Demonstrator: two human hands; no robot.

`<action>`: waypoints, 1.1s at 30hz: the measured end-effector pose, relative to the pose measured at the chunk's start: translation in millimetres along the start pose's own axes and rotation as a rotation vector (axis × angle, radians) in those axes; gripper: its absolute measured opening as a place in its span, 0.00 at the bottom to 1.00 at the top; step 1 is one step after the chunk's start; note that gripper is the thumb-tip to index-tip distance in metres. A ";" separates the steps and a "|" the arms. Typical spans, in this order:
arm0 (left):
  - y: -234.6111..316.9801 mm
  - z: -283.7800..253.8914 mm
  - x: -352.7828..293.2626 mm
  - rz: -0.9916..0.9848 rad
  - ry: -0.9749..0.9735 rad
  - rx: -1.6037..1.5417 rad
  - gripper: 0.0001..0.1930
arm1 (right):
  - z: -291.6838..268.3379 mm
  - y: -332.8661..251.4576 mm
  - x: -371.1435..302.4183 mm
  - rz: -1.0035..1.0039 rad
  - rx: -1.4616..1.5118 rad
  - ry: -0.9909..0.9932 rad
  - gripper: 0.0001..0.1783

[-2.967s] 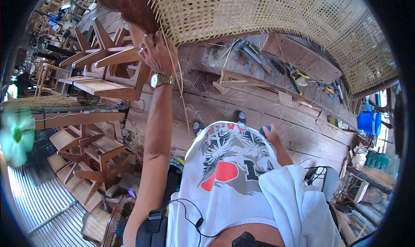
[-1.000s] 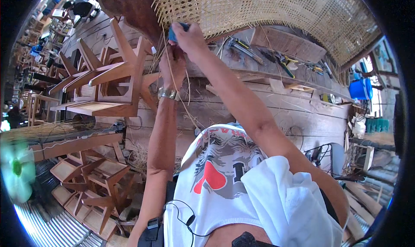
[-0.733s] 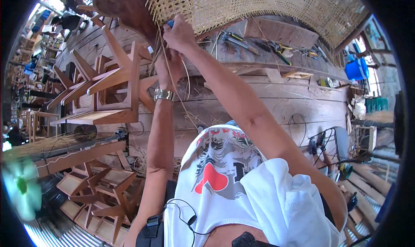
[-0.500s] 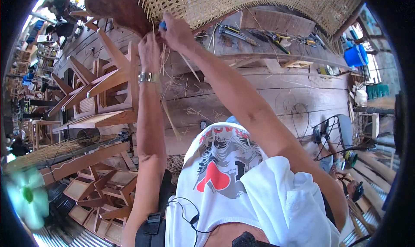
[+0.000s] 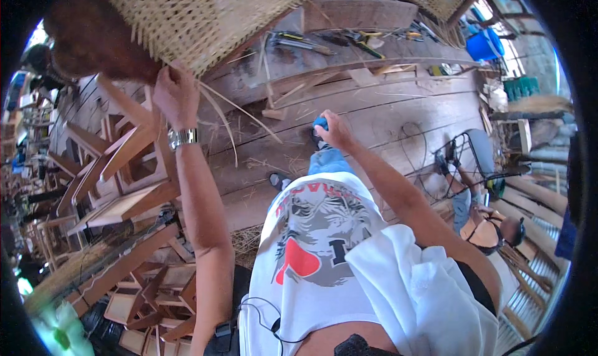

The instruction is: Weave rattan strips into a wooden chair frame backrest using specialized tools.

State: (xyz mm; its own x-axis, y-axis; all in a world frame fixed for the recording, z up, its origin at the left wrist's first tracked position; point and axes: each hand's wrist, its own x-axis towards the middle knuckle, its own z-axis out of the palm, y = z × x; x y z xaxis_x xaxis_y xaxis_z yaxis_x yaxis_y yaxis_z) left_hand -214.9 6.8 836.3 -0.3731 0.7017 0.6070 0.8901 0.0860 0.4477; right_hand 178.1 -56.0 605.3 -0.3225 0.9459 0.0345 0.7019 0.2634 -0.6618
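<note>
A pale woven cane panel (image 5: 205,23) stretches across the top, with loose strand ends along its lower left edge. Beside it is a dark brown wooden piece (image 5: 93,38). My left hand (image 5: 176,99), with a metal watch at the wrist, is raised to where cane and wood meet. Its fingers are pinched there; what lies between them is hidden. Long cane strips (image 5: 227,107) dangle just right of that hand. My right hand (image 5: 336,132) is lower, over the floor and apart from the panel, its fingers wrapped round a small blue object (image 5: 321,122) whose kind I cannot make out.
Hand tools, including pliers (image 5: 367,47), lie on a wooden bench (image 5: 249,75) below the panel. Unfinished wooden chairs (image 5: 124,144) are stacked at left. A blue bucket (image 5: 484,44) is at right, and a person (image 5: 483,228) sits lower right. Cane scraps litter the floor.
My right hand has drawn away from the cane edge, down and right, with the blue object. The left hand stays at the edge. The view has shifted, showing more cane.
</note>
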 end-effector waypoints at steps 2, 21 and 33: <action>7.4 -0.6 1.0 -0.037 -0.086 0.108 0.12 | -13.0 22.0 17.5 -0.097 -0.038 0.089 0.24; 24.0 3.4 -96.1 -0.630 0.126 -0.342 0.14 | -28.1 -24.9 203.7 -0.587 -0.091 0.088 0.26; 49.4 -29.5 -90.4 -0.155 -0.016 0.094 0.11 | -73.6 -280.1 211.1 -1.320 0.172 -0.034 0.10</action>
State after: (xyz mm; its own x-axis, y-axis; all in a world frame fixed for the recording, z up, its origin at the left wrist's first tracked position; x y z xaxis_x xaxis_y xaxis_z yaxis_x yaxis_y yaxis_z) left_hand -144.9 -73.3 822.9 -0.5041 0.6858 0.5249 0.8431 0.2590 0.4712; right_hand -39.7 83.8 853.1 -0.7118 -0.0048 0.7023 -0.2357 0.9436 -0.2324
